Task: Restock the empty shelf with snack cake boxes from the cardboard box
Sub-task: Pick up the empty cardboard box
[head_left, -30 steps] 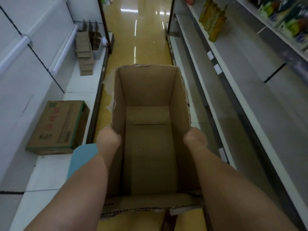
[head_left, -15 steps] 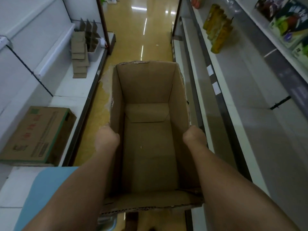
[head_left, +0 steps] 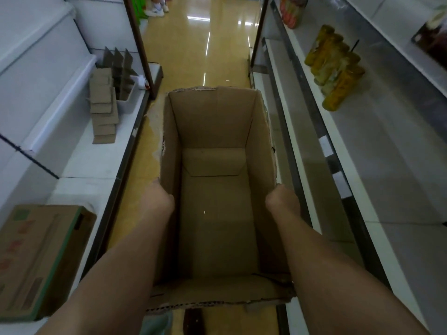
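Observation:
An open brown cardboard box (head_left: 215,213) is held in front of me in the aisle, and nothing lies inside it. My left hand (head_left: 158,198) grips the box's left wall, fingers hidden over the outside. On the right wall my right hand (head_left: 281,201) grips in the same way. Grey shelves (head_left: 387,146) run along the right side, mostly bare. No snack cake boxes are in view.
A closed carton with green print (head_left: 41,259) lies on the low white shelf at left. Further back stand cardboard dividers (head_left: 104,105) and a white bin. Yellow tube packs (head_left: 336,68) lie on the right shelf. A person's white shoes (head_left: 157,8) show at the aisle's far end.
The view has moved forward along the aisle with the box. The closed carton at left has slid toward the lower left, and the yellow tubes appear closer. Both hands keep their hold.

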